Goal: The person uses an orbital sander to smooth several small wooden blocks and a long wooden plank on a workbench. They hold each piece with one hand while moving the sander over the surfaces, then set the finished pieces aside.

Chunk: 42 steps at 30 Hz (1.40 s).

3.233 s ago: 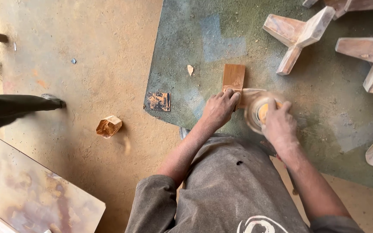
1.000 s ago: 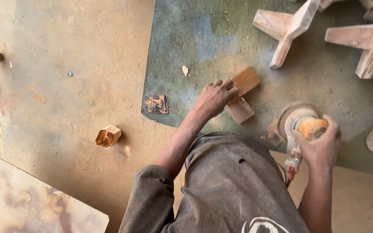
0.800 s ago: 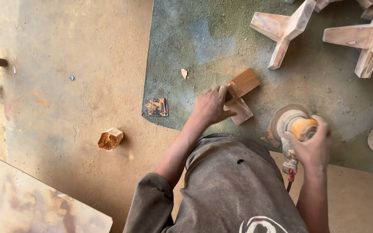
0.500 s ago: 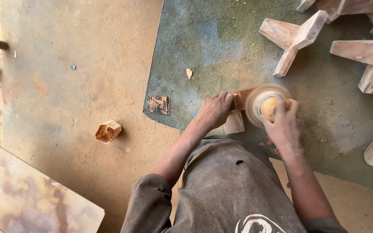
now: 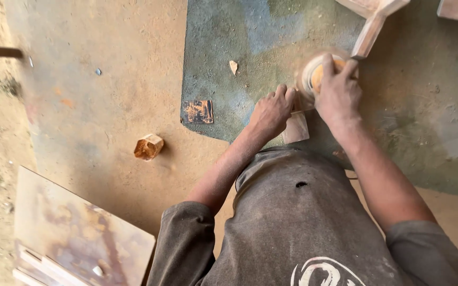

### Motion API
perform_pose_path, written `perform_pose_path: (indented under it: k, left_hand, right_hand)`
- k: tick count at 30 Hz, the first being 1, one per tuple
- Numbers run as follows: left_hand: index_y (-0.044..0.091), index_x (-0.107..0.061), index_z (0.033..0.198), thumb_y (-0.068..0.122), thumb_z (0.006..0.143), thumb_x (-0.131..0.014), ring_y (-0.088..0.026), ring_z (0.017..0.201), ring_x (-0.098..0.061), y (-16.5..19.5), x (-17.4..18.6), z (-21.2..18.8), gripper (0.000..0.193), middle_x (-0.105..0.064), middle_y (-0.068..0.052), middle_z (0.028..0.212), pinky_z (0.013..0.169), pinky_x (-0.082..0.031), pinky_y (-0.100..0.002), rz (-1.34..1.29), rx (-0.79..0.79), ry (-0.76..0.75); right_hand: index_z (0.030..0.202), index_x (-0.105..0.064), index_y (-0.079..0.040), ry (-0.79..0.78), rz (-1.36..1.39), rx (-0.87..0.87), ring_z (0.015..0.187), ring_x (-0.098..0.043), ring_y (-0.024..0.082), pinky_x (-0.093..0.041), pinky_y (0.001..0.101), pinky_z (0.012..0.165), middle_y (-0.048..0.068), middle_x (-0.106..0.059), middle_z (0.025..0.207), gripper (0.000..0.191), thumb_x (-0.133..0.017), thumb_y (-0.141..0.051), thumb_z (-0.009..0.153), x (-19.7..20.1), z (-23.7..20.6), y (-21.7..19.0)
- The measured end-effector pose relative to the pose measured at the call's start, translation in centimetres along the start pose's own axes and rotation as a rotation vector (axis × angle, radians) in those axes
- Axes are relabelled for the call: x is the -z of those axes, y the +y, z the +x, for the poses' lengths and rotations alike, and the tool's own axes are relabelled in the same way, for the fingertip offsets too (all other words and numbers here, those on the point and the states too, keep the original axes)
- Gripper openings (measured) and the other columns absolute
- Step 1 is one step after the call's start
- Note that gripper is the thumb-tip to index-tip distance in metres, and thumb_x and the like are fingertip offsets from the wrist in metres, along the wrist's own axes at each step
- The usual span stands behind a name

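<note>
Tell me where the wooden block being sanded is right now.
In the head view, the wooden block lies on the green mat, under the left hand, beside the sander.

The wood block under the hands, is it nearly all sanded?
Hard to say how smooth it is. In hand: the left hand pins the wood block to the green mat while the right hand presses the round sander onto it. A pale wooden cross piece lies just beyond the sander; whether it is finished cannot be told.
</note>
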State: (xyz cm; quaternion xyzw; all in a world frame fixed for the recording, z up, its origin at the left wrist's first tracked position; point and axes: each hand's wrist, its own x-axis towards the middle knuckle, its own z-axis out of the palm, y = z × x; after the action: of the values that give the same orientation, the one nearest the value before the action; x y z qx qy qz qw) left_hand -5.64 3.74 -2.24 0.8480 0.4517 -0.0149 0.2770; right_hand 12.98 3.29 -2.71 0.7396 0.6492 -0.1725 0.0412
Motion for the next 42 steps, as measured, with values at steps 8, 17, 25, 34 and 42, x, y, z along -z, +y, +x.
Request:
perform_pose_path:
  k: [8,17,25,34,42]
  left_hand:
    - [0.003,-0.047,0.118,0.026,0.087,-0.077,-0.033,0.095,-0.068,-0.3,0.0,-0.2,0.049,-0.056,-0.017,0.111,0.076,-0.056,-0.048,0.006,0.017,-0.007]
    - [0.003,-0.047,0.124,0.026,0.089,-0.076,-0.03,0.093,-0.068,-0.7,-0.4,0.1,0.051,-0.057,-0.016,0.114,0.077,-0.057,-0.046,0.034,0.02,-0.059]
    - [0.003,-0.048,0.119,0.029,0.086,-0.079,-0.031,0.096,-0.068,-1.3,-0.8,0.3,0.053,-0.058,-0.016,0.112,0.081,-0.057,-0.047,0.025,0.021,-0.045]
    - [0.004,-0.048,0.118,0.03,0.087,-0.079,-0.03,0.094,-0.069,-1.1,-0.2,-0.2,0.051,-0.06,-0.015,0.109,0.081,-0.057,-0.047,-0.003,0.041,0.006]
    - [0.004,-0.047,0.117,0.023,0.088,-0.076,-0.033,0.094,-0.07,-1.2,0.3,0.2,0.045,-0.062,-0.017,0.11,0.075,-0.059,-0.046,-0.019,0.031,0.035]
  right_hand:
    - [0.157,-0.031,-0.013,-0.111,0.044,-0.067,0.098,-0.067,0.052,-0.065,0.0474,0.075,0.034,-0.035,0.131,0.076,-0.076,-0.027,0.098,1.0,-1.3,-0.3]
    - [0.155,-0.032,-0.014,-0.178,0.007,-0.096,0.091,-0.069,0.049,-0.066,0.0438,0.069,0.038,-0.028,0.138,0.076,-0.077,-0.027,0.095,1.0,-3.2,0.0]
    - [0.158,-0.03,-0.015,-0.128,-0.024,-0.043,0.098,-0.067,0.048,-0.063,0.0466,0.078,0.034,-0.034,0.133,0.086,-0.082,-0.025,0.09,0.7,1.4,-1.0]
    - [0.156,-0.034,-0.013,-0.174,0.01,-0.09,0.095,-0.069,0.048,-0.066,0.0436,0.072,0.033,-0.036,0.132,0.078,-0.079,-0.027,0.094,1.2,-2.7,-0.3]
    - [0.155,-0.035,-0.016,-0.162,0.009,-0.078,0.094,-0.07,0.048,-0.064,0.0474,0.075,0.031,-0.041,0.128,0.081,-0.081,-0.031,0.091,-0.3,-4.8,1.7]
